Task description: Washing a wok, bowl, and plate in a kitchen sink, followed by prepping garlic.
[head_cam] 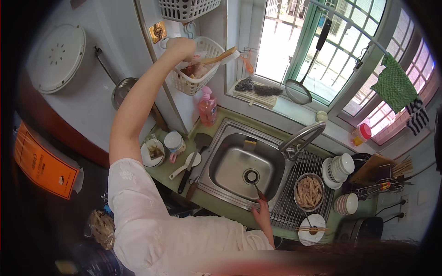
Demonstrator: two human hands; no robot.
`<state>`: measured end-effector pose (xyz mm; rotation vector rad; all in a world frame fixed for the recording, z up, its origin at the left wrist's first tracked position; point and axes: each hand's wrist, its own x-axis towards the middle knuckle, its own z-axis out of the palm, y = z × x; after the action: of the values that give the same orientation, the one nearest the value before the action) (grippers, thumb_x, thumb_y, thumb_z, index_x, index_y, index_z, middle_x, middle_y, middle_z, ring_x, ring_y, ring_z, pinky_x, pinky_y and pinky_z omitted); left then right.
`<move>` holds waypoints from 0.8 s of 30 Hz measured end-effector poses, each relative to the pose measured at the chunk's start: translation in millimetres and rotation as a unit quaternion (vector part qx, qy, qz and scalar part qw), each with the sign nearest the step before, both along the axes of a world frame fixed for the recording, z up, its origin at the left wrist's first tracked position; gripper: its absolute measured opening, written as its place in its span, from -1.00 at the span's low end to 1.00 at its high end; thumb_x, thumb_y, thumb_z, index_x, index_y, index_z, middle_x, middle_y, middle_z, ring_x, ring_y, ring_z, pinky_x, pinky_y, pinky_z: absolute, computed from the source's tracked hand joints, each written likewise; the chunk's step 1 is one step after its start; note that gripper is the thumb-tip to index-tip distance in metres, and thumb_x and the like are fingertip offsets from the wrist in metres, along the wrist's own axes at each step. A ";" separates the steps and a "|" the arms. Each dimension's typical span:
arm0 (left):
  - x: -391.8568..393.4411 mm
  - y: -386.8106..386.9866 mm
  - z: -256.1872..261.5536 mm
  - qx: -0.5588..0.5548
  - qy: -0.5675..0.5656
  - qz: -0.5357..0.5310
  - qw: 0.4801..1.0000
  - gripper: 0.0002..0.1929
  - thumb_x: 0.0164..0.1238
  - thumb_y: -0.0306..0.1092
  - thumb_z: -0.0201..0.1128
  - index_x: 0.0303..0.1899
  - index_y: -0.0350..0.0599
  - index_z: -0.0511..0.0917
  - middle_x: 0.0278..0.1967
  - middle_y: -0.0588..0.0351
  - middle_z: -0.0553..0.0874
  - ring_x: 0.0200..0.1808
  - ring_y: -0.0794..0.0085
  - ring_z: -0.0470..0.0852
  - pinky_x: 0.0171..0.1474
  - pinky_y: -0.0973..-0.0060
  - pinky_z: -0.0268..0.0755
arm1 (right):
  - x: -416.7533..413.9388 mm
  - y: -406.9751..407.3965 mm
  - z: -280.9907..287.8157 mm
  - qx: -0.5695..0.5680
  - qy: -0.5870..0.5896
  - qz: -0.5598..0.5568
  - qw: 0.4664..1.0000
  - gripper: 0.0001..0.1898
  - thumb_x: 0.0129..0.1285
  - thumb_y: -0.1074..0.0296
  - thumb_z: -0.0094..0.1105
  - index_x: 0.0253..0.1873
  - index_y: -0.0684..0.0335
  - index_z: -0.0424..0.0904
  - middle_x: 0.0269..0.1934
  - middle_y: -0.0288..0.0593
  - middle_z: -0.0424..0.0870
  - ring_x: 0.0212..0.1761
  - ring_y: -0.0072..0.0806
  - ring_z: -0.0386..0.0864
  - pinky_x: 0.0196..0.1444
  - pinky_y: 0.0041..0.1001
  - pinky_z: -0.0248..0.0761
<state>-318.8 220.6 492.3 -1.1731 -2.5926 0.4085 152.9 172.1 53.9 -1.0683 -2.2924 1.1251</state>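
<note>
My left hand (181,49) is raised to the white plastic basket (193,84) on the wall, at its near left side. Its fingers are curled and mostly hidden, so whether it holds anything cannot be told. In the basket lie plastic-wrapped items and a wooden-handled brush (219,57) with white bristles. My right hand (262,211), at the near edge of the stainless steel sink (228,172), grips the brown handle of a slim utensil (261,196). Its thin dark end points towards the drain; its exact kind is unclear.
Right of the sink, a metal bowl of pale, finger-like food pieces (309,191) stands on a roll-up rack (286,212), below the curved faucet (304,132). Left of it lie a spatula (202,141) and a white spoon (193,159). A pink pump bottle (207,110) stands behind.
</note>
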 end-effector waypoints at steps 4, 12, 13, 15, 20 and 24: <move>0.2 -2.1 14.0 0.099 0.007 -0.025 0.995 -0.70 -0.10 -0.25 0.18 -0.29 -0.19 0.58 -0.30 -0.10 0.64 -0.22 0.12 0.62 -0.21 0.27 0.47 | -0.5 0.5 -1.9 0.011 0.011 0.017 1.000 -0.59 0.04 0.36 0.14 0.00 0.36 0.34 0.04 0.10 0.35 0.13 -0.08 0.28 0.14 -0.31 0.19; -4.2 34.0 11.8 0.217 0.044 -0.074 0.972 -0.78 -0.04 -0.31 0.15 -0.38 -0.23 0.60 -0.36 -0.12 0.65 -0.28 0.09 0.63 -0.24 0.25 0.49 | 4.9 5.3 -4.7 0.025 -0.004 0.003 1.000 -0.59 0.04 0.35 0.15 0.01 0.35 0.34 0.01 0.08 0.38 0.11 -0.08 0.31 0.12 -0.30 0.22; -4.8 38.6 8.2 0.257 0.059 -0.093 0.960 -0.79 -0.03 -0.34 0.09 -0.41 -0.25 0.59 -0.40 -0.16 0.64 -0.31 0.06 0.63 -0.24 0.23 0.48 | 5.2 5.4 -6.3 0.032 0.003 0.001 0.999 -0.59 0.03 0.35 0.15 -0.01 0.37 0.34 0.00 0.11 0.37 0.09 -0.06 0.33 0.11 -0.30 0.23; -9.3 46.2 -0.7 0.251 0.077 -0.112 0.958 -0.81 0.01 -0.39 0.05 -0.42 -0.26 0.59 -0.42 -0.19 0.63 -0.33 0.05 0.63 -0.25 0.22 0.48 | 7.6 6.1 -11.1 0.044 0.011 -0.002 0.999 -0.59 0.02 0.35 0.15 -0.02 0.40 0.34 0.00 0.14 0.37 0.06 -0.04 0.35 0.09 -0.30 0.24; -55.2 61.5 -30.9 0.241 -0.008 -0.097 0.966 -0.81 0.08 -0.37 0.03 -0.33 -0.26 0.53 -0.38 -0.19 0.62 -0.28 0.01 0.61 -0.20 0.21 0.46 | 8.7 3.2 -12.0 0.021 -0.004 0.006 1.000 -0.57 0.01 0.33 0.17 0.01 0.34 0.35 -0.02 0.05 0.41 0.06 -0.09 0.34 0.10 -0.30 0.23; -72.8 75.0 -44.7 0.217 -0.035 -0.133 0.966 -0.82 0.09 -0.35 0.03 -0.34 -0.25 0.48 -0.37 -0.20 0.61 -0.28 -0.03 0.59 -0.20 0.20 0.44 | 8.2 6.8 -12.9 0.025 -0.038 0.003 0.999 -0.56 0.02 0.32 0.17 0.01 0.35 0.35 -0.01 0.05 0.40 0.07 -0.09 0.34 0.11 -0.31 0.23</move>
<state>-391.6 295.6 447.6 -1.3557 -2.3578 -0.2503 161.1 178.9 41.0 -1.1035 -2.3696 1.0413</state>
